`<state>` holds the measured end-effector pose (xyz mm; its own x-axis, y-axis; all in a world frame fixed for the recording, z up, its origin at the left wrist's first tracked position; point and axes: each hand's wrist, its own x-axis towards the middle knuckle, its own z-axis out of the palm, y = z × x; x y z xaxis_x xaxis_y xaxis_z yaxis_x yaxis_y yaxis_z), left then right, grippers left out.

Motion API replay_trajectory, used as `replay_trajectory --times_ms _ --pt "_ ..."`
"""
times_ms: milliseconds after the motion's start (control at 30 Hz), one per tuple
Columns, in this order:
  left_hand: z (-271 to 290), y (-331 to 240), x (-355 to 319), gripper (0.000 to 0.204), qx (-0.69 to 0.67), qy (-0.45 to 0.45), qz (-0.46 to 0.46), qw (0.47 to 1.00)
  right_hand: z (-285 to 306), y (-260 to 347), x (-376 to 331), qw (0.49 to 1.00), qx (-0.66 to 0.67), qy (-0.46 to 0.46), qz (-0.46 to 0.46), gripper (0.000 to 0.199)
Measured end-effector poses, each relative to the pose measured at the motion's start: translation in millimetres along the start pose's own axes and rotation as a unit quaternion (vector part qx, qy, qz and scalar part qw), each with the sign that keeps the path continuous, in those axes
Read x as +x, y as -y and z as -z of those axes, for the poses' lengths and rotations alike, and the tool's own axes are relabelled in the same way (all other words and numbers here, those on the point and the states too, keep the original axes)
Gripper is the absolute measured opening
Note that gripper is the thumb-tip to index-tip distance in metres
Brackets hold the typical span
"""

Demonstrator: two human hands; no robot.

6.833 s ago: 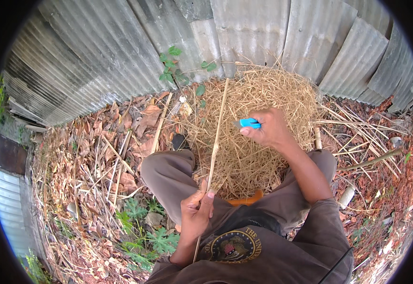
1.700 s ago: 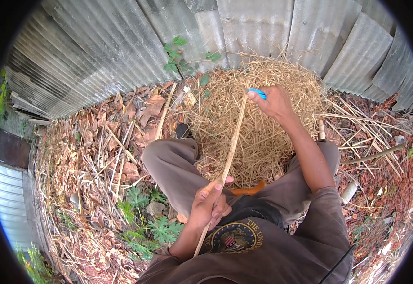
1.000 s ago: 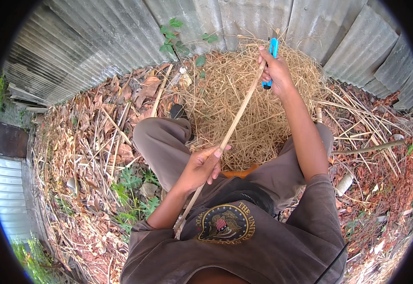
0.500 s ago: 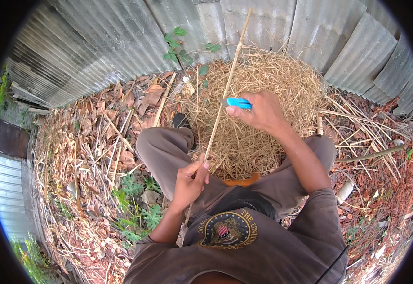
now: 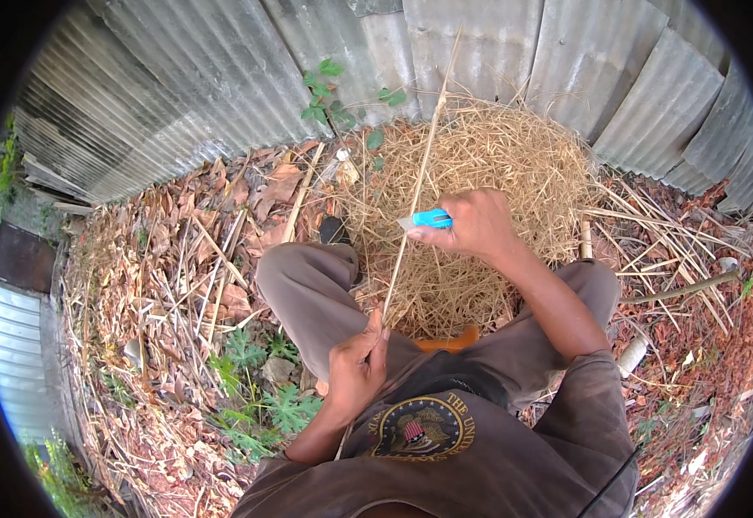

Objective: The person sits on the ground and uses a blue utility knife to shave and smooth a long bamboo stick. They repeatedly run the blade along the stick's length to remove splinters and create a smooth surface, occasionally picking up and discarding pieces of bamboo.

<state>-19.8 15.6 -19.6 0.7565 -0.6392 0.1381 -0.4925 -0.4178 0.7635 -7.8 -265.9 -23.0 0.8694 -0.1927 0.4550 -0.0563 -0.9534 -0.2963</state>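
Bamboo strip [image 5: 411, 203] now rests lower than a second ago, its near end pinched in the left hand [image 5: 355, 371] over the lap; the right hand [image 5: 475, 226], clamped on a blue knife [image 5: 428, 219], has drawn back to mid-length, suggesting another shaving stroke above the straw pile [image 5: 488, 173]

A long, thin, pale-tan stick of split cane [image 5: 417, 186] runs steeply upward from just above the lap toward the corrugated metal wall, its slim tip reaching over the pile of dry shavings. Its lower end is pinched in the left hand [image 5: 356, 367]. About midway up, a small knife with a bright blue plastic handle [image 5: 430, 219], held in the right hand [image 5: 477, 226], lies crosswise with its short blade touching the stick.
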Motion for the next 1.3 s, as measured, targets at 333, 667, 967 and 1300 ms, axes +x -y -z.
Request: replay_trajectory --times_ms 333,667,967,1300 --pt "6 8 -18 0.025 -0.002 -0.029 -0.018 0.999 -7 5 3 0.997 0.034 0.072 -0.003 0.073" --pt "10 7 -26 0.031 0.010 0.002 -0.052 0.999 0 -11 7 0.991 0.045 0.105 -0.069 0.079" --pt "4 10 -11 0.025 -0.038 -0.025 -0.044 0.998 -10 0 -3 0.998 0.031 0.037 0.026 0.068" --pt "11 1 -3 0.016 -0.081 0.019 -0.020 0.996 -18 -33 17 0.992 -0.022 -0.084 0.087 0.073"
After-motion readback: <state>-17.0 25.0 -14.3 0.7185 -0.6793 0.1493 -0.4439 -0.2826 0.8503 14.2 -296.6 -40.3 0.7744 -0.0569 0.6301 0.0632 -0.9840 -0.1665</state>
